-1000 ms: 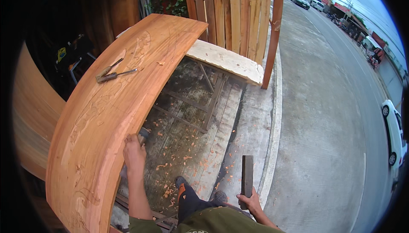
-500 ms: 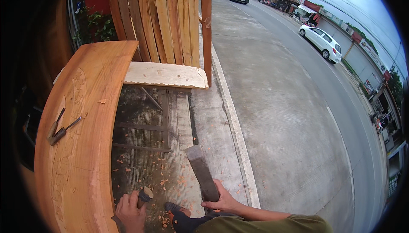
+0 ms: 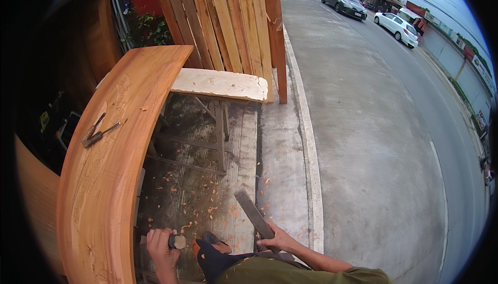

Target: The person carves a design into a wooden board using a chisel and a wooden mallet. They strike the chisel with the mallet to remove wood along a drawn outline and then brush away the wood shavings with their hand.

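My left hand (image 3: 162,245) is closed around a wooden-handled chisel (image 3: 179,242), beside the right edge of a long curved wooden panel (image 3: 119,201). The handle's pale round end and dark band point up toward me; the blade is hidden. In my right hand (image 3: 280,238), gripped by its lower end, is a squared dark wooden bar (image 3: 251,210), tilted up to the left above the pavement. Carved leaf-like relief (image 3: 116,97) runs along the panel. Two carving chisels (image 3: 98,134) with wooden handles lie crossed on it.
A pale plank (image 3: 220,84) sits under the panel's far end on a trestle (image 3: 222,138). Upright boards (image 3: 223,19) lean behind. Wood chips (image 3: 207,190) litter the ground near my foot (image 3: 215,241). A road with a dark car (image 3: 343,2) and a white car (image 3: 397,28) runs at right.
The view has shifted, so the panel and boards sit farther right. My left hand has turned, showing the handle's end more toward me. The dark car has come closer along the road.
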Tool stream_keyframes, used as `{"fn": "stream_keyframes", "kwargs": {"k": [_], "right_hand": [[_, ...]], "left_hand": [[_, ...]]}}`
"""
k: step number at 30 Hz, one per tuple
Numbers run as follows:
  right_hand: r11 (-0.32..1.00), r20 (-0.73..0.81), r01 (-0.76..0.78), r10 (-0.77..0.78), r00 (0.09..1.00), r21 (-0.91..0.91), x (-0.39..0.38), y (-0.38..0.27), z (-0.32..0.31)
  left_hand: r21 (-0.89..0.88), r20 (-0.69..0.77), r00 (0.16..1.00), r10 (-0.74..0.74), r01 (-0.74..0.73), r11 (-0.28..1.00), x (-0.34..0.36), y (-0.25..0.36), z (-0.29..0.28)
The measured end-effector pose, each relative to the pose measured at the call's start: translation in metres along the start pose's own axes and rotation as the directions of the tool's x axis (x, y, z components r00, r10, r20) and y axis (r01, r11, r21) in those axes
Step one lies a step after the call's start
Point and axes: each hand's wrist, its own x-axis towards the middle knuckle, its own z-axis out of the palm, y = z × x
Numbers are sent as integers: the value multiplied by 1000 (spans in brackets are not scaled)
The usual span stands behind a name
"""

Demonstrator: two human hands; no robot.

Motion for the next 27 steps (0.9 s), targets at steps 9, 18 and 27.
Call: {"fn": "stream_keyframes", "kwargs": {"k": [9,18,27], "right_hand": [[921,-69,366,-377,924,-134,2,-33,34],[939,48,343,-343,938,13,34,-63,114],[887,39,456,-454,890,-74,31,-45,150]], "left_hand": [[45,-8,991,131,-131,990,-1,-41,-15],[93,-56,987,153,-148,985,-36,-111,-12],[68,-345,939,8,17,998,-50,-104,-10]]}}
